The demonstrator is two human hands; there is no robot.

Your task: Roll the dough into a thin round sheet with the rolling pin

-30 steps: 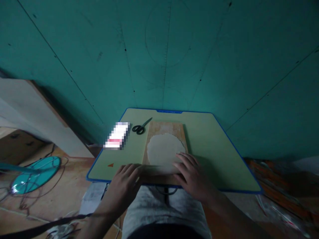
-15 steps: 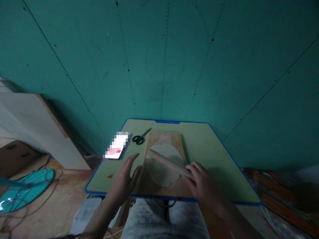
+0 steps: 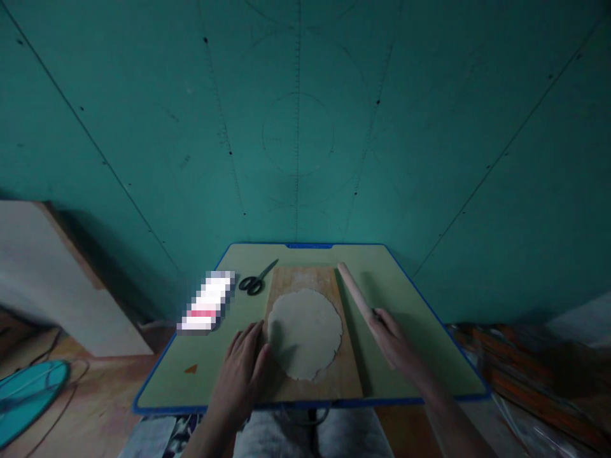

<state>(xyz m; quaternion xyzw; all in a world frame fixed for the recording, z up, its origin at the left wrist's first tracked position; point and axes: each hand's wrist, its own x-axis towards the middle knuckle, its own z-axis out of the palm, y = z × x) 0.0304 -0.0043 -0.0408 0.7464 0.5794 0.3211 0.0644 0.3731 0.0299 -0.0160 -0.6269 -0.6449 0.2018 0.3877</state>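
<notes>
A flat round sheet of dough [image 3: 305, 334] with a slightly ragged edge lies on a wooden board [image 3: 347, 362]. My right hand [image 3: 394, 340] grips one end of a wooden rolling pin [image 3: 356, 291]. The pin slants away from me, to the right of the board and apart from the dough. At the board's left edge rests my left hand [image 3: 241, 369], fingers stretched out and holding nothing. Its thumb is close to the dough's left rim; whether it touches cannot be made out.
A small table [image 3: 420, 356] with a blue rim bears the board. Black-handled scissors [image 3: 252, 284] and a blurred-out phone [image 3: 209, 302] lie left of the board. A small orange triangle [image 3: 191, 369] is near the front left. Behind stands a green wall [image 3: 296, 152].
The rolling pin has left the dough and moved right, off the board, in my right hand. My left hand has come down beside the board's edge. The camera view has shifted.
</notes>
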